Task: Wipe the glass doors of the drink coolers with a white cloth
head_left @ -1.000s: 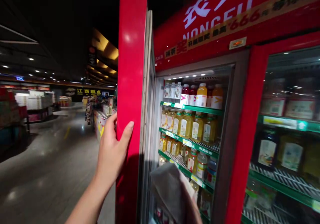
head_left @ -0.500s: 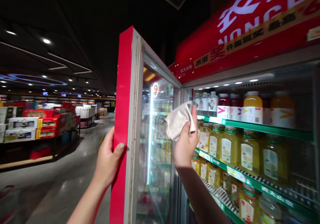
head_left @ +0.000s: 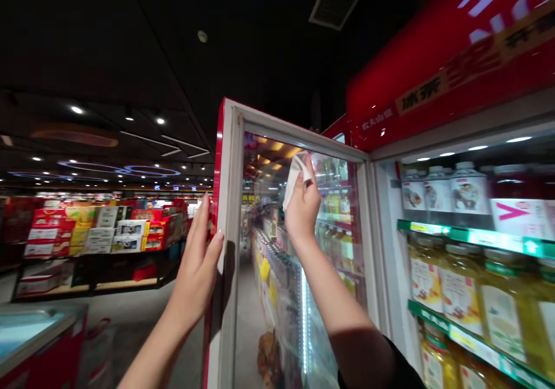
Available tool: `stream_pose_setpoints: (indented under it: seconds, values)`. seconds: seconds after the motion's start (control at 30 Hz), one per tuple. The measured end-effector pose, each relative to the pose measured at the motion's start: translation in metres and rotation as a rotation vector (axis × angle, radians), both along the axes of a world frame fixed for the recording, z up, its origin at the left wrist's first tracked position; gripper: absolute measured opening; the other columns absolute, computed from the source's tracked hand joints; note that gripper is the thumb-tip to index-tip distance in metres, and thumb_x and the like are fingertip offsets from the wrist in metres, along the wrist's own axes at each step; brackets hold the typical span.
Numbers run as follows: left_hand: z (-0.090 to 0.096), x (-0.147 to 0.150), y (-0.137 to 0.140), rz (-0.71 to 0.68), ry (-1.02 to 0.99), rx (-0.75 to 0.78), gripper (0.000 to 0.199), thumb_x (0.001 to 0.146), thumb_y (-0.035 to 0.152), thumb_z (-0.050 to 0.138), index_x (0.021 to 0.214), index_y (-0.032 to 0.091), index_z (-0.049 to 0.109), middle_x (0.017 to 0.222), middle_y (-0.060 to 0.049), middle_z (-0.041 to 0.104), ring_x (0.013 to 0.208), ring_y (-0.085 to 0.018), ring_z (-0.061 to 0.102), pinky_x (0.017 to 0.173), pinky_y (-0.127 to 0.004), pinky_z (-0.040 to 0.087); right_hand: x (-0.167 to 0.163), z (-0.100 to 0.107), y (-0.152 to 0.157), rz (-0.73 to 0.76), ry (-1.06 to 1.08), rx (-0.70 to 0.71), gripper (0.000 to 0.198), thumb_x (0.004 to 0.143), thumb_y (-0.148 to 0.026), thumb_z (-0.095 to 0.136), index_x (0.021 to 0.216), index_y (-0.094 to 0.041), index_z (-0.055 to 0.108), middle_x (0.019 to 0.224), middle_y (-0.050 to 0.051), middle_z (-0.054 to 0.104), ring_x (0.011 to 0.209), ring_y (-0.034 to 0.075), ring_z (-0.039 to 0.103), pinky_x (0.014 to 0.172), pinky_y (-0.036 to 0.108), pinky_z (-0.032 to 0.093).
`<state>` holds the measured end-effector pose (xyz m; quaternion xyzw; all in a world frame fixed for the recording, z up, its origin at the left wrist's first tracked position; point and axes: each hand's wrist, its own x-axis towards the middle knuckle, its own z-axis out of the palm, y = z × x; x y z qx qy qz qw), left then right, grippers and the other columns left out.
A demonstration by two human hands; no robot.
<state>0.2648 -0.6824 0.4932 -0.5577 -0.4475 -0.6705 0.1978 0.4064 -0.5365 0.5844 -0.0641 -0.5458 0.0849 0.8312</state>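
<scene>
My left hand (head_left: 200, 267) grips the outer edge of the open glass fridge door (head_left: 230, 204), fingers fairly straight along the red side and thumb by the pale frame. My right hand (head_left: 305, 204) is raised in front of the upper part of the glass pane, closed on a whitish cloth (head_left: 293, 176). The cloth is bunched between thumb and fingers and lies at or very near the glass; exact contact is hard to tell. Reflections of shelves and a light strip show in the pane.
Right of the door, the red-topped drinks fridge (head_left: 373, 111) has shelves with green price rails (head_left: 468, 236) and bottles of yellow drink (head_left: 498, 302). Stacked boxes (head_left: 130, 233) fill display shelves at left. A chest freezer (head_left: 39, 343) stands at lower left.
The view has turned left and the door looks swung wider, its glass facing me more. My right hand with the cloth has moved from near the hinge side to farther across the pane.
</scene>
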Motion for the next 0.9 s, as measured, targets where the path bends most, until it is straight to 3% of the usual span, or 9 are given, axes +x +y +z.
stream_pose_setpoints:
  seconds: [0.17, 0.33, 0.47, 0.67, 0.77, 0.9]
  values:
    - [0.031, 0.019, 0.012, 0.071, 0.024, 0.089, 0.077, 0.11, 0.075, 0.042, 0.175, 0.035, 0.037, 0.185, 0.001, 0.033, 0.174, -0.023, 0.026, 0.144, -0.043, 0.014, -0.03, 0.024, -0.005, 0.007, -0.322, 0.199, 0.066, 0.11, -0.02, 0.035, 0.175, -0.03, 0.04, 0.172, 0.002, 0.056, 0.166, 0.019, 0.044, 0.137, 0.048, 0.041]
    - [0.03, 0.017, 0.015, 0.113, 0.013, 0.103, 0.069, 0.113, 0.069, 0.041, 0.174, 0.036, 0.041, 0.183, 0.001, 0.039, 0.17, -0.023, 0.034, 0.143, -0.042, 0.021, -0.039, 0.052, -0.014, -0.138, -0.544, 0.403, 0.076, 0.102, -0.009, 0.041, 0.176, -0.023, 0.038, 0.181, 0.0, 0.042, 0.174, 0.021, 0.025, 0.145, 0.049, 0.024]
    - [0.029, 0.008, 0.016, 0.148, 0.025, 0.111, 0.069, 0.113, 0.067, 0.041, 0.173, 0.033, 0.044, 0.181, -0.001, 0.041, 0.17, -0.023, 0.035, 0.142, -0.041, 0.025, -0.033, 0.058, -0.011, -0.23, -0.656, 0.423, 0.083, 0.101, -0.008, 0.041, 0.18, -0.028, 0.024, 0.183, -0.002, 0.037, 0.174, 0.022, 0.024, 0.145, 0.052, 0.025]
    - [0.029, -0.005, 0.027, 0.179, 0.018, 0.128, 0.068, 0.112, 0.067, 0.044, 0.169, 0.029, 0.051, 0.179, -0.003, 0.045, 0.17, -0.023, 0.036, 0.141, -0.041, 0.027, -0.015, 0.039, 0.023, -0.305, -0.726, 0.376, 0.085, 0.1, -0.007, 0.039, 0.181, -0.023, 0.016, 0.185, 0.001, 0.032, 0.174, 0.025, 0.023, 0.145, 0.051, 0.026]
    - [0.028, -0.011, 0.031, 0.189, -0.005, 0.129, 0.068, 0.112, 0.067, 0.043, 0.167, 0.029, 0.053, 0.178, -0.004, 0.047, 0.168, -0.023, 0.039, 0.141, -0.042, 0.028, -0.021, 0.047, 0.026, -0.291, -0.7, 0.298, 0.077, 0.106, -0.014, 0.039, 0.18, -0.019, 0.02, 0.186, 0.004, 0.03, 0.175, 0.027, 0.021, 0.144, 0.055, 0.025]
    - [0.026, -0.017, 0.034, 0.202, 0.004, 0.123, 0.068, 0.112, 0.066, 0.042, 0.168, 0.027, 0.052, 0.179, -0.004, 0.045, 0.171, -0.025, 0.033, 0.141, -0.045, 0.027, -0.04, 0.059, 0.004, -0.302, -0.746, 0.336, 0.07, 0.109, -0.018, 0.038, 0.178, -0.017, 0.03, 0.187, 0.003, 0.025, 0.175, 0.026, 0.019, 0.145, 0.052, 0.023]
